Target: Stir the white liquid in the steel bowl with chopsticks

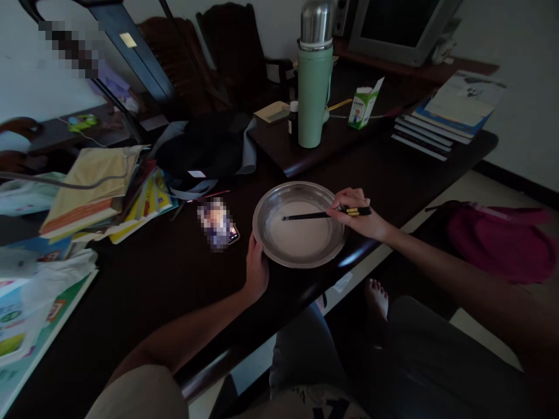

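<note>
A round metal basin [262, 241] stands near the table's front edge, with a pale, smooth, whitish mixture [299, 235] in it. My left hand [257, 269] grips the basin's left side, its fingers partly hidden behind the rim. Over the right rim, my right hand [356, 214] is closed around dark chopsticks [305, 216] with gold bands near the back end. Their tips point left, over or touching the mixture; I cannot tell which. Left of the basin lies a phone [233, 234] with a lit screen, partly blurred out.
Behind the basin stand a tall green thermos [315, 93], a small dark bottle [293, 121] and a green-white carton [364, 105]. Books [454, 116] are stacked at right, more books [94, 180] at left beside a black bag [205, 145]. A person in purple [111, 81] is in the background.
</note>
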{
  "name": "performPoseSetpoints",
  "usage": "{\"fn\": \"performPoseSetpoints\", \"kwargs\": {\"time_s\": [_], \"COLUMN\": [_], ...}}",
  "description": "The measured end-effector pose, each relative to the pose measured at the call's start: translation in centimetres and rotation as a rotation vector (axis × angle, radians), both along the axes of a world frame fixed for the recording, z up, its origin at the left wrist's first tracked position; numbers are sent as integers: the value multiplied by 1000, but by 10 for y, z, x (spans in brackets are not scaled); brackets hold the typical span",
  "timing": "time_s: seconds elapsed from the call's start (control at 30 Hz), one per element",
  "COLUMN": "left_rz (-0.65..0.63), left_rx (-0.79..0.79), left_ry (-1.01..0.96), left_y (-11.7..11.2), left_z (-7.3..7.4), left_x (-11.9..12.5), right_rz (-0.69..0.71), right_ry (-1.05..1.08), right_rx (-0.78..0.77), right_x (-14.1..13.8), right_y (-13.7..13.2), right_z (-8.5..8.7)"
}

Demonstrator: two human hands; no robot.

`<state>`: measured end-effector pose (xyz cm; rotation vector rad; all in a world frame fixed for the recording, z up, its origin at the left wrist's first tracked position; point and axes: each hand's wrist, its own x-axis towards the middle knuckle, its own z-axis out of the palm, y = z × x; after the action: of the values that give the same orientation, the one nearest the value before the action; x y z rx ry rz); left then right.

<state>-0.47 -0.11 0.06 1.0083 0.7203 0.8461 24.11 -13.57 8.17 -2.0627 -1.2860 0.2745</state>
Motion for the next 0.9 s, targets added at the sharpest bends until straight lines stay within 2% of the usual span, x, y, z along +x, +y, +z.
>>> {"fn": "performPoseSetpoints", "kwargs": {"time_s": [0.17, 0.3, 0.4, 0.5, 0.67, 0.8, 0.9], "left_rz": [-8, -8, -3, -6, 8, -15, -25], "left_rx": [16, 4, -4, 14, 15, 7, 20], "left_ry": [8, -4, -3, -9, -7, -10, 2], "left_y": [0, -1, -1, -1, 0, -1, -1], "left_z": [0, 2, 2, 1, 0, 3, 3], "left_x": [0, 1, 1, 1, 1, 1, 0], "right_rz": [-106, 2, 107, 156, 93, -17, -112], "right_ry": [-48, 28, 97, 101, 77, 45, 23], "right_rx": [63, 6, -37, -46, -25, 30, 92], "right_x": [38, 58, 50, 26, -6, 2, 21], "right_y": [-14, -39, -48, -43, -15, 1, -3], "right_z": [6, 19, 24, 19, -1, -7, -5]}}
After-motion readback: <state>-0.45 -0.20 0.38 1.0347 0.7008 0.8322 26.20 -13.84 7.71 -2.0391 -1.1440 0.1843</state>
